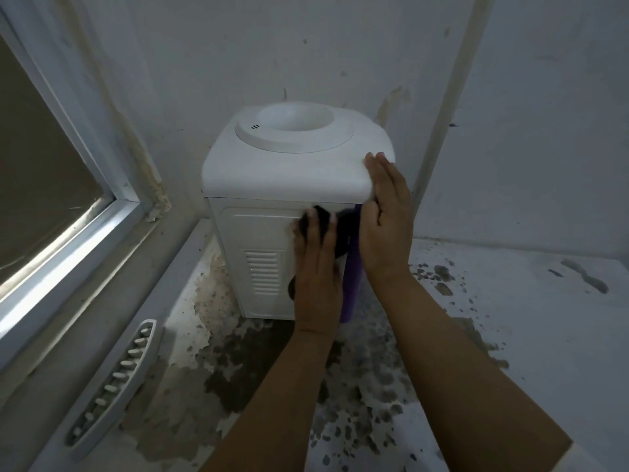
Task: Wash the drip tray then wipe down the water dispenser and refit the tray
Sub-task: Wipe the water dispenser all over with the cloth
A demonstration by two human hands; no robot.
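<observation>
A white water dispenser (272,185) stands on a stained counter in the corner, its vented side panel facing me and a purple front strip (352,287) on its right edge. My left hand (316,277) presses a dark cloth (342,229) flat against the side panel near that edge; the fingers lie straight and look blurred. My right hand (386,212) rests flat with straight fingers on the dispenser's top right corner. The white drip tray (112,383), with its slotted grille, lies on the window ledge at lower left, apart from the dispenser.
A window (51,185) with a white frame fills the left side. The counter (510,335) has peeling paint and dark patches. White walls close in behind and to the right of the dispenser.
</observation>
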